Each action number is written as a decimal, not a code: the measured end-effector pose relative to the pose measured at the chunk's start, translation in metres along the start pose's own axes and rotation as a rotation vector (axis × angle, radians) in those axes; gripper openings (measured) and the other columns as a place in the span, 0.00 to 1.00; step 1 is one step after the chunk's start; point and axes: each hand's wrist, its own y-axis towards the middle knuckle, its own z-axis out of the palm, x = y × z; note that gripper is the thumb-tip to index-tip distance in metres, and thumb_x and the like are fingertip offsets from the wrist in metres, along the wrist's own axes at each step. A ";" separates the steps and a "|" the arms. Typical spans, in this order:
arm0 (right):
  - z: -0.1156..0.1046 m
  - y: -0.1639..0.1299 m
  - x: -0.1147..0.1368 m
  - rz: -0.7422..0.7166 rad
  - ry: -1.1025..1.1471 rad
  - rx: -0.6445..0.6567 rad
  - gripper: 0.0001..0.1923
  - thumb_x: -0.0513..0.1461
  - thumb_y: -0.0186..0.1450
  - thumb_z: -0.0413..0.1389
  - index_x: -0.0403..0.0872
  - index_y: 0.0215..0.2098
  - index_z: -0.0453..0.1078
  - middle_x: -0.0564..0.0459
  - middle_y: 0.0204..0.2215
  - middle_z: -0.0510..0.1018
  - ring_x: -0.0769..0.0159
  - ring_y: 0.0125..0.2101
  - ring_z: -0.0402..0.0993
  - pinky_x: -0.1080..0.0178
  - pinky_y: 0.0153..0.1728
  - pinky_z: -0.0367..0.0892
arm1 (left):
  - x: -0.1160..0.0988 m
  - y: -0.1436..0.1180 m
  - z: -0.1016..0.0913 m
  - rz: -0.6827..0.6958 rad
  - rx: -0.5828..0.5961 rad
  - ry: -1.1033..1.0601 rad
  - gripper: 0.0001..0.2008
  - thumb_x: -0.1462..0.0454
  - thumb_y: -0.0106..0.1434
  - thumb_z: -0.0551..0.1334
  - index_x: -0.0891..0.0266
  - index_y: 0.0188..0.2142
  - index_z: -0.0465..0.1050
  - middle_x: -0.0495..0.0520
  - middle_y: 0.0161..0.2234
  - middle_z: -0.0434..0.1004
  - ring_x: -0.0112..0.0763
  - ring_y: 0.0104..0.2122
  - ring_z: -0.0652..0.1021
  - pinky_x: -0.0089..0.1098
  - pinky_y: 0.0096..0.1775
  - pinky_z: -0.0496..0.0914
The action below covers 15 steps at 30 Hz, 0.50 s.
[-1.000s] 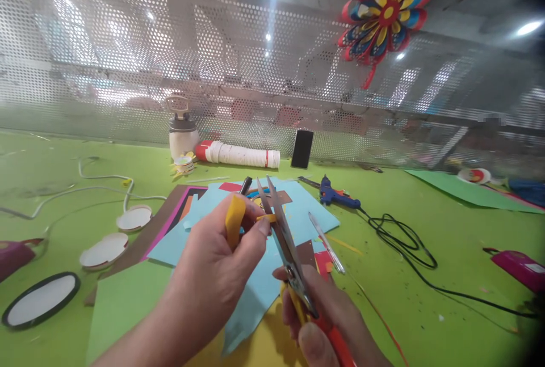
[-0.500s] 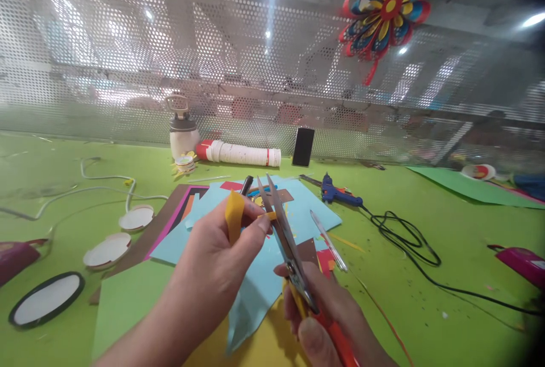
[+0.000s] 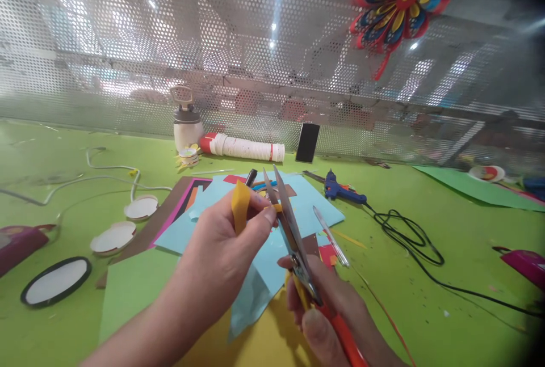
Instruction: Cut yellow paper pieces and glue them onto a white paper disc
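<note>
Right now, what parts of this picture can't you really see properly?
- Scissors: the handles are wrapped by the right hand and cut off by the bottom edge of the head view.
- Yellow paper piece: its lower part is hidden behind the left hand fingers.
- Behind the perforated screen: only blur and glare.
- Paper flower: top cropped by the upper edge.
</note>
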 end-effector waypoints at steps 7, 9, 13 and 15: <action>-0.001 0.000 -0.002 0.002 0.025 0.011 0.31 0.63 0.65 0.45 0.49 0.47 0.67 0.56 0.26 0.66 0.68 0.25 0.63 0.65 0.26 0.62 | 0.000 0.000 -0.002 -0.012 0.022 0.011 0.09 0.59 0.64 0.59 0.60 0.29 0.69 0.42 0.20 0.61 0.23 0.20 0.60 0.29 0.25 0.58; 0.000 0.002 -0.004 0.016 0.018 0.022 0.33 0.65 0.64 0.44 0.48 0.48 0.67 0.56 0.25 0.66 0.69 0.24 0.62 0.65 0.25 0.60 | -0.001 0.001 -0.001 -0.013 0.024 0.001 0.09 0.59 0.64 0.59 0.60 0.29 0.69 0.42 0.20 0.61 0.22 0.20 0.60 0.29 0.25 0.58; 0.000 0.004 -0.004 0.008 0.011 0.025 0.33 0.65 0.64 0.43 0.47 0.43 0.67 0.56 0.24 0.66 0.69 0.23 0.62 0.66 0.23 0.57 | 0.000 0.001 0.000 -0.033 0.018 -0.015 0.09 0.59 0.64 0.59 0.60 0.29 0.69 0.42 0.21 0.62 0.22 0.20 0.60 0.29 0.25 0.58; 0.000 0.004 -0.001 -0.007 0.006 0.017 0.32 0.65 0.64 0.43 0.47 0.40 0.67 0.56 0.25 0.66 0.70 0.23 0.61 0.66 0.23 0.58 | 0.000 0.000 0.000 -0.035 0.014 -0.018 0.09 0.59 0.63 0.59 0.60 0.29 0.69 0.43 0.21 0.63 0.22 0.20 0.60 0.29 0.25 0.57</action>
